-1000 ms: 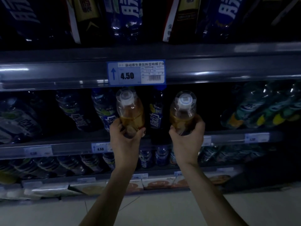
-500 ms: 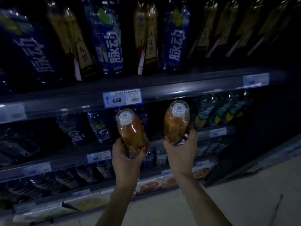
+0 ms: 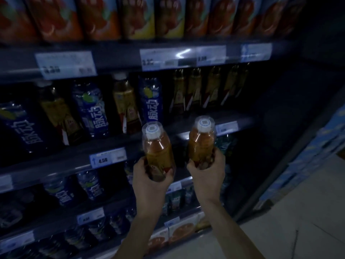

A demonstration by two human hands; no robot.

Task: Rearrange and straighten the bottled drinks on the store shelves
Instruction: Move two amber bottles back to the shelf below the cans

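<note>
Mid-task, I'd judge: left hand (image 3: 149,181) & right hand (image 3: 206,176) each have a closed grip round the lower half of an amber bottle, left bottle (image 3: 158,152) & right bottle (image 3: 201,143), both upright w/ caps up, held in front of the shelves, not yet set down. The mixed row (image 3: 104,109) at upper left has blue & gold bottles alternating, so sorting looks undone, while the gold row (image 3: 209,88) to its right looks tidy. Shelf edge (image 3: 168,131) w/ price tags (image 3: 108,157) sits close behind the bottles; lighting's dim, lower shelves hard to read.
</note>
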